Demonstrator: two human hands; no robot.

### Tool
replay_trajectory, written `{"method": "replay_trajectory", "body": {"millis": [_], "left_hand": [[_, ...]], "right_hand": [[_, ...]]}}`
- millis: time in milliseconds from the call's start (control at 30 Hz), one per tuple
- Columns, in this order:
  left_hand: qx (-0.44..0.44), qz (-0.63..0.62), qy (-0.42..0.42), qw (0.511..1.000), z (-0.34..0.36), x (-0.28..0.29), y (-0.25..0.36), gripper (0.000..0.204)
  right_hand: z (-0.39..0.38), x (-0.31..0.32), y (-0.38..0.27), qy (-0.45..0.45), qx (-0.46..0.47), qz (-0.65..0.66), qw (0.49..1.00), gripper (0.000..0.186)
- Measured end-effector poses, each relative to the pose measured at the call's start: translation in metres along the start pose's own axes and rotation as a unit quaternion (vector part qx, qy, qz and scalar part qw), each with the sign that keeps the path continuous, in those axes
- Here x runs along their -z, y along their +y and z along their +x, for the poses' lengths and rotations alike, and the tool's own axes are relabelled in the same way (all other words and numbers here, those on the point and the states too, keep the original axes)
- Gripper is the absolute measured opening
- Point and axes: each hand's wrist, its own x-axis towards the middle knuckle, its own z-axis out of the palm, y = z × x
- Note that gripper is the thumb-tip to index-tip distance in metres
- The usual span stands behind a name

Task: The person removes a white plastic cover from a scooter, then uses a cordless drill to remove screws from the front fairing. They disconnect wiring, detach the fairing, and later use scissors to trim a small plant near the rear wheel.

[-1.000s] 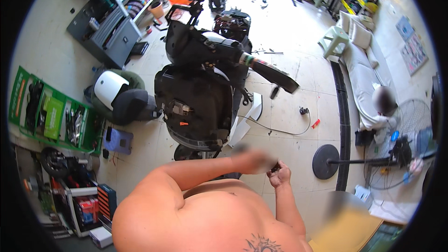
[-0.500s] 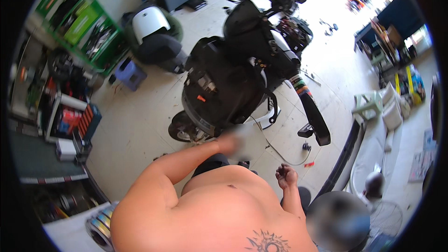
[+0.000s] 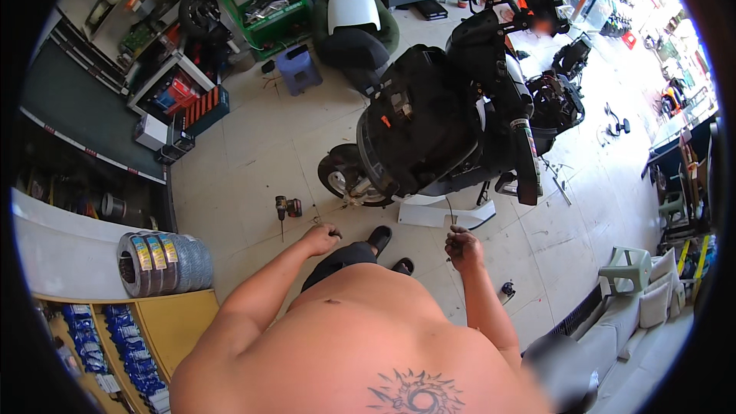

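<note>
Head view: I see the left hand curled shut, pinching a small dark item that is too small to identify, and the right hand closed in a fist around the lower end of a thin wire that rises toward the scooter. The black scooter stands on the tiled floor just ahead of both hands, with 1 cordless drill lying on the floor near the left hand and 1 purple stool well apart beside the green shelf.

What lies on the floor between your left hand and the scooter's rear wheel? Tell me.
Head view: bare floor tile between left hand and rear wheel; the cordless drill lies off to the left.
</note>
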Motion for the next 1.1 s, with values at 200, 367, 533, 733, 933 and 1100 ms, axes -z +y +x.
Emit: {"method": "replay_trajectory", "body": {"millis": [200, 367, 533, 733, 933, 1100], "left_hand": [[0.002, 0.011, 0.028, 1.0, -0.003, 0.026, 0.024, 0.03], [-0.051, 0.017, -0.007, 0.999, 0.037, 0.057, 0.057, 0.029], [-0.12, 0.025, -0.032, 0.992, 0.102, 0.087, 0.048, 0.031], [-0.198, 0.042, -0.084, 0.976, 0.199, 0.156, 0.058, 0.027], [-0.367, 0.075, -0.072, 0.925, 0.279, 0.218, 0.084, 0.032], [-0.579, 0.151, 0.029, 0.801, 0.316, 0.223, 0.139, 0.053]], "right_hand": [[-0.002, -0.037, -0.008, -0.037, 0.033, 0.008, 0.999, 0.021], [0.001, -0.061, -0.028, -0.066, 0.07, 0.01, 0.995, 0.023], [0.008, -0.088, -0.023, 0.056, 0.085, 0.038, 0.994, 0.021], [0.035, -0.133, -0.01, 0.116, 0.159, -0.074, 0.978, 0.02], [0.068, -0.257, -0.01, 0.301, 0.254, -0.327, 0.859, 0.027], [0.133, -0.32, -0.022, 0.386, 0.353, -0.491, 0.697, 0.029]]}}
